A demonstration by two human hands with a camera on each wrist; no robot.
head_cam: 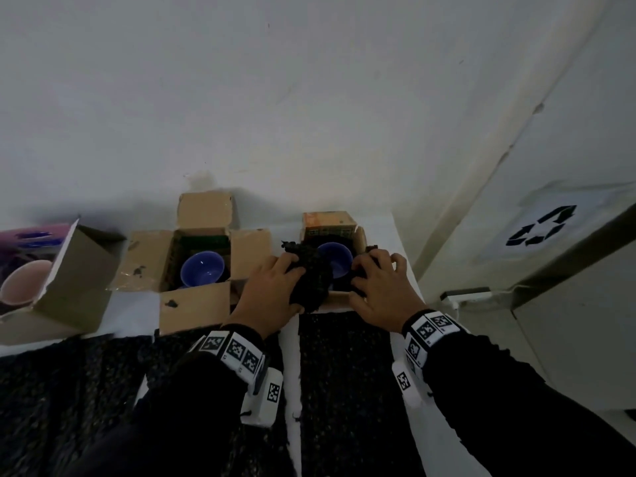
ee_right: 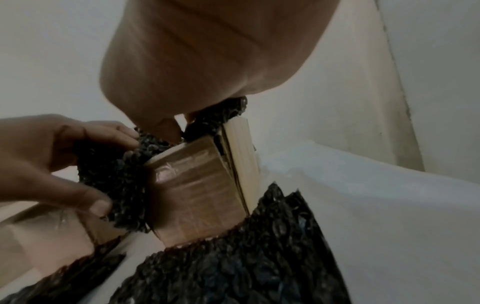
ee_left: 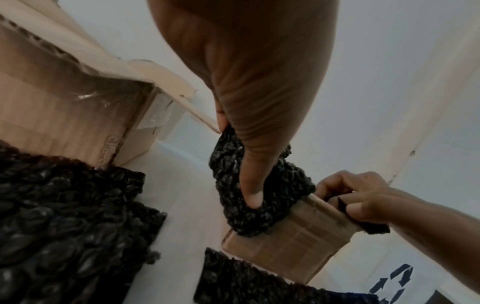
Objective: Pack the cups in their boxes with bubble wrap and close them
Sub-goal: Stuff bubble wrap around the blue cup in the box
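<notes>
A small cardboard box (head_cam: 340, 298) stands at the table's right end with a blue cup (head_cam: 336, 260) inside it. Black bubble wrap (head_cam: 311, 275) lines the box and spills over its left rim. My left hand (head_cam: 292, 284) grips that bunched wrap (ee_left: 262, 214), thumb pressed into it against the box's outer wall (ee_left: 285, 242). At the box's right rim my right hand (head_cam: 368, 277) pinches the other end of the wrap (ee_right: 215, 117). A second blue cup (head_cam: 202, 273) sits in the larger open box (head_cam: 194, 311) to the left.
A third box (head_cam: 77, 280), tipped open with a pink cup (head_cam: 24, 280), lies at far left. Flat sheets of black bubble wrap (head_cam: 344, 373) cover the near table. The table's right edge (head_cam: 404, 256) is just beyond the small box; a bin with a recycling sign (head_cam: 542, 225) stands further right.
</notes>
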